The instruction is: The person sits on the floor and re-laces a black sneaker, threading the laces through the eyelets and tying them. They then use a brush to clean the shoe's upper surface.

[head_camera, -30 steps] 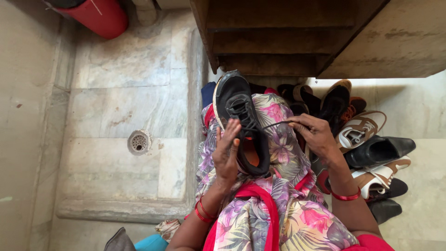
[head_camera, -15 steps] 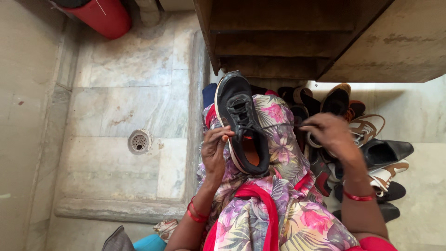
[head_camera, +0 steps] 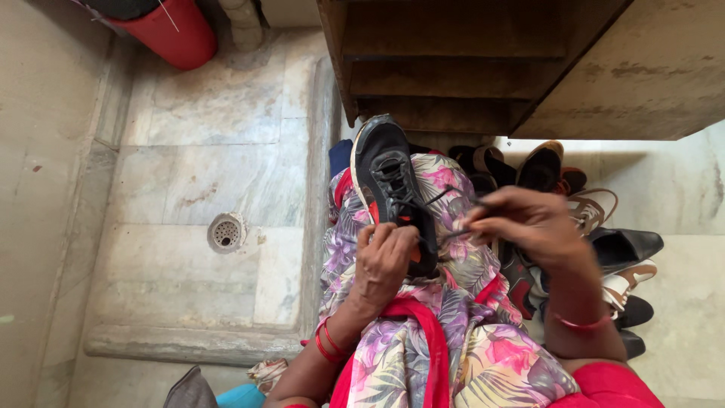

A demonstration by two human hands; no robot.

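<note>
Black sneaker (head_camera: 393, 189) lies on the lap, toe pointing away; L hand (head_camera: 383, 261) is closed round its heel end, steadying it. R hand (head_camera: 529, 227), which was over by the shoes (head_camera: 612, 257) on the floor 0.5 s ago, is back w/ fingers pinched on a lace (head_camera: 434, 198), now pulled taut, so the lacing looks to be mid-tightening.

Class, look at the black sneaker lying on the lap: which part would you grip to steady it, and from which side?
Grip the black sneaker at its heel end, from the near side, probably best. The toe points away, laces face up, and the left hand already clasps that end while the right hand pulls a lace sideways.
</note>
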